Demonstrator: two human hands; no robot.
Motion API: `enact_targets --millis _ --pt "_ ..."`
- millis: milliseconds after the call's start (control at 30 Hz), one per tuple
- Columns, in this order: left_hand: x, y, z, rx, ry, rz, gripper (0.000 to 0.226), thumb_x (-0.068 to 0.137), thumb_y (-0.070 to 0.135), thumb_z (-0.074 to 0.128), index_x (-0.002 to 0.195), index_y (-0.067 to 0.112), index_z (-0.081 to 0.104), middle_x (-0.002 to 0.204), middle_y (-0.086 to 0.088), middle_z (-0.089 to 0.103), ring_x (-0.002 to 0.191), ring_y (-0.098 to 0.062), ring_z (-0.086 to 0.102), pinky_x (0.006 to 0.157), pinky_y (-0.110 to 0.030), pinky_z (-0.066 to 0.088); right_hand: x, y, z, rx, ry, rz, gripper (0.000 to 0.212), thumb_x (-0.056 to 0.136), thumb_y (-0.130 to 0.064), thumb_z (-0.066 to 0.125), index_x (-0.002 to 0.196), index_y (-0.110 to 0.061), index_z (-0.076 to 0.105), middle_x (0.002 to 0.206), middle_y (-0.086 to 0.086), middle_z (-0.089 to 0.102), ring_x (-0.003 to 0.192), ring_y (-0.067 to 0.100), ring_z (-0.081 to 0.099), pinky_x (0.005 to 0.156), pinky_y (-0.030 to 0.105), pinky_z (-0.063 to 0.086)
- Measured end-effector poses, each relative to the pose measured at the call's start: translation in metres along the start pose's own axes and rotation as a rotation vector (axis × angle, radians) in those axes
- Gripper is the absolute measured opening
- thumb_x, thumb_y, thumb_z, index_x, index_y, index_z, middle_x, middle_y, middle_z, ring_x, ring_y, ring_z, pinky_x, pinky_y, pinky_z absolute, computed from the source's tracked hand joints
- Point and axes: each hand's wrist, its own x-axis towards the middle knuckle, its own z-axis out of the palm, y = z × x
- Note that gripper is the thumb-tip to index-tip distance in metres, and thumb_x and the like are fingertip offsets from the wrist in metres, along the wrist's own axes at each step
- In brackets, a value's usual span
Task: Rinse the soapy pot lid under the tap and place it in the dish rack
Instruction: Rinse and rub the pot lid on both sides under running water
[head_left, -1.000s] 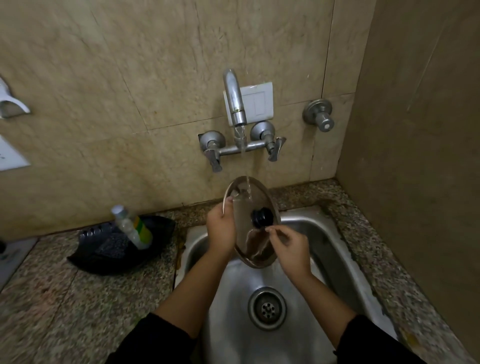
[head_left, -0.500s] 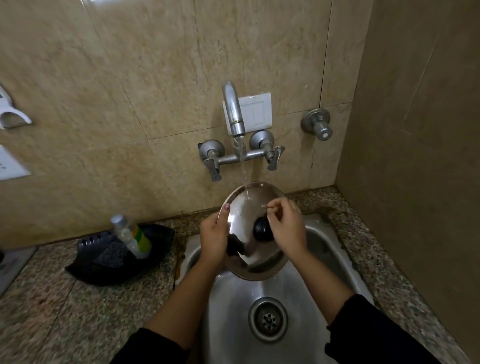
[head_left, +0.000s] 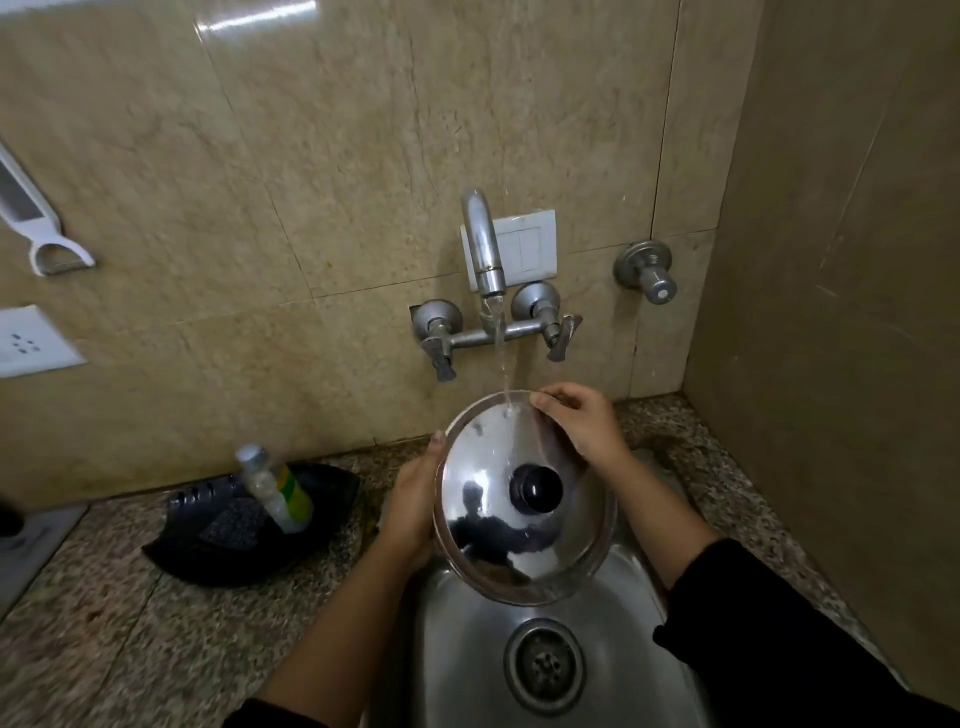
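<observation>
A shiny steel pot lid (head_left: 498, 519) with a black knob (head_left: 536, 488) is held tilted over the steel sink (head_left: 613, 613), its top face toward me. Water from the wall tap (head_left: 485, 249) falls on the lid's far edge. My left hand (head_left: 415, 509) grips the lid's left rim. My right hand (head_left: 582, 421) lies on the upper right rim, fingers at the far edge beside the stream. No dish rack is in view.
A black tray (head_left: 218, 545) with a clear bottle (head_left: 272, 488) and a scrubber sits on the granite counter (head_left: 104, 623) left of the sink. A side wall closes the right. A white holder (head_left: 47, 244) and a socket (head_left: 31, 340) are on the left wall.
The lid has turned from edge-on to face me and come nearer. My right hand slid from the knob area up to the lid's far rim. The view tilted up.
</observation>
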Motion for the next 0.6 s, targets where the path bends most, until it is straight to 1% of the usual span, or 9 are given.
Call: enact_targets --millis 67,133,167,233,333,400,467,500,600 --pt "0.002 0.012 -0.001 0.097 -0.136 -0.029 0.047 0.08 0.05 0.066 0.092 0.006 0.073 0.092 -0.017 0.075 0.085 -0.034 0.069 0.081 -0.043 0.055 0.002 0.0 0.005 -0.069 -0.119 -0.046 0.002 0.081 -0.031 0.072 0.083 -0.031 0.07 0.084 -0.011 0.07 0.087 0.012 0.066 0.083 0.032 0.052" --pt "0.003 0.021 0.0 0.141 -0.202 0.046 0.045 0.08 0.045 0.069 0.085 0.0 0.07 0.084 -0.021 0.07 0.076 -0.034 0.063 0.071 -0.04 0.05 -0.002 -0.01 0.016 -0.157 -0.249 -0.084 0.013 0.077 -0.042 0.072 0.085 -0.031 0.072 0.085 -0.008 0.073 0.086 0.012 0.068 0.081 0.037 0.055" --pt "0.002 0.023 0.002 0.129 -0.195 0.081 0.042 0.084 0.039 0.066 0.085 -0.003 0.068 0.081 -0.022 0.069 0.073 -0.032 0.062 0.067 -0.037 0.05 -0.003 -0.013 0.018 -0.204 -0.246 -0.089 0.021 0.073 -0.048 0.073 0.085 -0.03 0.071 0.083 -0.008 0.073 0.083 0.012 0.068 0.077 0.039 0.056" --pt "-0.006 0.024 0.004 0.068 -0.136 0.118 0.034 0.091 0.029 0.06 0.084 -0.004 0.068 0.075 -0.016 0.071 0.067 -0.028 0.066 0.061 -0.031 0.053 0.0 -0.014 0.014 -0.213 -0.14 -0.043 0.031 0.068 -0.055 0.073 0.079 -0.027 0.07 0.075 -0.007 0.071 0.075 0.012 0.067 0.071 0.036 0.054" --pt "-0.004 0.016 -0.003 -0.078 -0.093 0.008 0.027 0.095 0.024 0.055 0.092 0.003 0.07 0.081 -0.013 0.076 0.071 -0.024 0.072 0.061 -0.03 0.057 0.007 -0.005 0.002 -0.154 0.025 0.02 0.031 0.073 -0.053 0.072 0.073 -0.022 0.069 0.068 -0.008 0.067 0.069 0.011 0.063 0.067 0.035 0.052" --pt "-0.001 0.017 -0.006 -0.009 -0.136 -0.047 0.03 0.093 0.029 0.057 0.096 0.003 0.071 0.089 -0.018 0.075 0.08 -0.031 0.073 0.069 -0.033 0.058 0.005 -0.005 0.005 -0.223 -0.024 -0.014 0.032 0.073 -0.056 0.068 0.081 -0.025 0.07 0.076 -0.008 0.07 0.076 0.011 0.065 0.073 0.038 0.055" --pt "0.003 0.018 -0.005 0.098 -0.124 -0.004 0.038 0.09 0.036 0.061 0.096 0.0 0.072 0.093 -0.023 0.074 0.086 -0.038 0.071 0.075 -0.038 0.055 0.001 -0.01 0.016 -0.326 -0.132 -0.053 0.035 0.073 -0.058 0.067 0.086 -0.026 0.069 0.081 -0.008 0.071 0.08 0.012 0.065 0.073 0.037 0.054" --pt "0.003 0.018 -0.004 0.109 -0.086 0.026 0.039 0.089 0.038 0.062 0.095 0.001 0.072 0.092 -0.022 0.074 0.085 -0.037 0.071 0.076 -0.038 0.055 -0.001 -0.014 0.019 -0.368 -0.144 -0.072 0.038 0.072 -0.061 0.065 0.086 -0.026 0.069 0.08 -0.008 0.07 0.079 0.012 0.065 0.071 0.036 0.054" --pt "0.0 0.013 -0.003 -0.01 0.043 0.056 0.033 0.09 0.034 0.061 0.093 0.004 0.072 0.088 -0.017 0.074 0.079 -0.028 0.069 0.07 -0.033 0.056 -0.002 -0.014 0.015 -0.359 0.016 -0.079 0.039 0.076 -0.061 0.062 0.077 -0.022 0.066 0.07 -0.007 0.066 0.069 0.011 0.062 0.059 0.03 0.047"
